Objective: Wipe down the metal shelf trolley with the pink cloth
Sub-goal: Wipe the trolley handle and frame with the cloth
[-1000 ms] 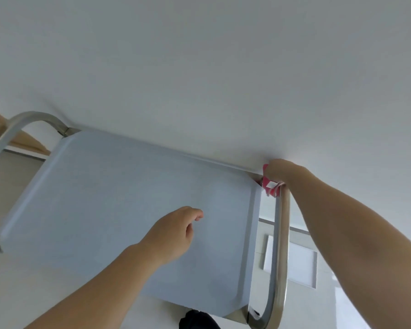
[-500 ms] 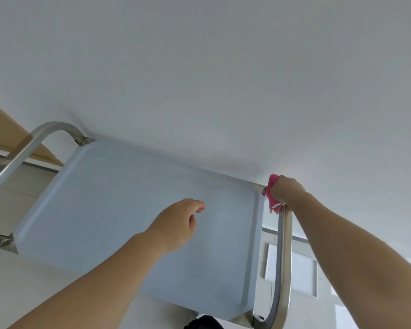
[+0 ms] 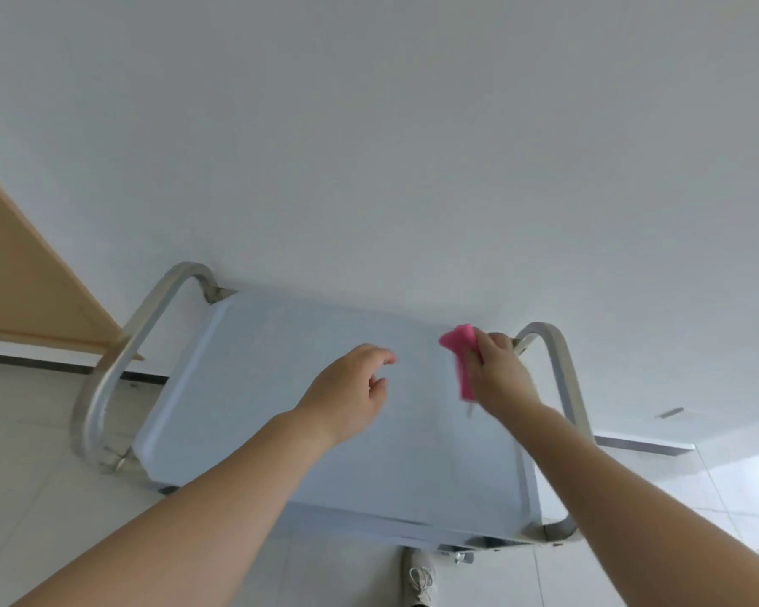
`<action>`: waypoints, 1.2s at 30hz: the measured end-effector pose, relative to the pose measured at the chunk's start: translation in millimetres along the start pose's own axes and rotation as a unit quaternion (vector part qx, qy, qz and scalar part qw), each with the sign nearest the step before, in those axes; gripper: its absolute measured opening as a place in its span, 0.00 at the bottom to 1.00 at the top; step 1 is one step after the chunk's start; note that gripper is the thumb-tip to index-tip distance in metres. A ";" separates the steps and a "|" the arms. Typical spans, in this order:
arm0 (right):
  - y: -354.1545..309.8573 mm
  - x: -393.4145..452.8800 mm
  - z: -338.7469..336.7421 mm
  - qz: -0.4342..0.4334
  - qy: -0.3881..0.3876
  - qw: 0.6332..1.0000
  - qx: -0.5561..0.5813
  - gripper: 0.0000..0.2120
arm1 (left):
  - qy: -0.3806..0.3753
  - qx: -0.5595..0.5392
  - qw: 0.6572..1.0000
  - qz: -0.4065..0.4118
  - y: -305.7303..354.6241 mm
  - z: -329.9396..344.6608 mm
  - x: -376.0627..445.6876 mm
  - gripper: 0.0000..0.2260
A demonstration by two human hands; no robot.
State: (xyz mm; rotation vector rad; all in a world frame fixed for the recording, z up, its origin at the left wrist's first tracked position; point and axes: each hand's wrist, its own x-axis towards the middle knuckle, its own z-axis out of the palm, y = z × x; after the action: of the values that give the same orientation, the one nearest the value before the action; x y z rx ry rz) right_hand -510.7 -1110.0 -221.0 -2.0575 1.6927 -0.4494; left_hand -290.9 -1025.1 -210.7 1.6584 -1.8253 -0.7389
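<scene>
Pink cloth (image 3: 460, 349) gripped in right hand (image 3: 498, 372) — above trolley shelf (image 3: 255, 400).

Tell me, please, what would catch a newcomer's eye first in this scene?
The bright pink cloth stands out at once, gripped in the right hand near the far right corner of the pale top shelf. Beside it the left hand hovers empty over the shelf's middle, and curved metal handles frame both ends.
</scene>
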 end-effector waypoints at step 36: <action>-306.7 -25.1 223.0 -0.304 -0.404 0.855 -0.119 0.08 | 0.109 0.100 0.947 -0.286 -223.0 -171.1 -207.7 0.05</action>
State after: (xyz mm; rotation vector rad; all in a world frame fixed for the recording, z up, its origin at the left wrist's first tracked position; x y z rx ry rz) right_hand -145.4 -1009.2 -250.1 -2.4277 0.6076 0.4468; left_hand 2.2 -841.7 -261.6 2.3453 -1.2989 -0.5749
